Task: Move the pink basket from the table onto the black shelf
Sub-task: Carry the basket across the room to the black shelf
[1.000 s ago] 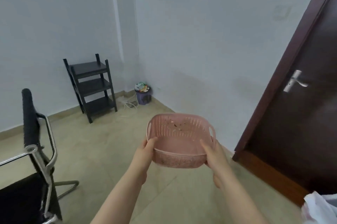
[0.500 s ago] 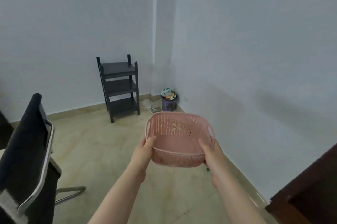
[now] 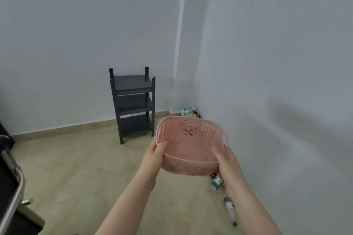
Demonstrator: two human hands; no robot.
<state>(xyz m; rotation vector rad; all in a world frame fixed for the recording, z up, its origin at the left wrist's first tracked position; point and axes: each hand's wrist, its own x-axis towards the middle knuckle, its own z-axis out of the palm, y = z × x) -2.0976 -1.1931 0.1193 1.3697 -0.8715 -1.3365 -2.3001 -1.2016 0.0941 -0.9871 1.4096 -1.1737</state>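
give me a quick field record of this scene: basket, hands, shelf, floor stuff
basket: pink basket, empty, held in the air, tilted toward the camera
left hand: left hand grips the basket's left rim
right hand: right hand grips its right rim
shelf: black shelf, three tiers, all bare, against the far wall
floor: two small bottles by the right wall; bin in the corner

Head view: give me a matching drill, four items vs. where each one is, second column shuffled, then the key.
Items:
1. pink basket
2. black shelf
3. green-labelled bottles
4. trash bag

Places:
A. in the corner, behind the basket
B. lying on the floor near the right wall
C. held in both hands, left hand and right hand
D. standing against the back wall

Pairs: 1-C, 2-D, 3-B, 4-A
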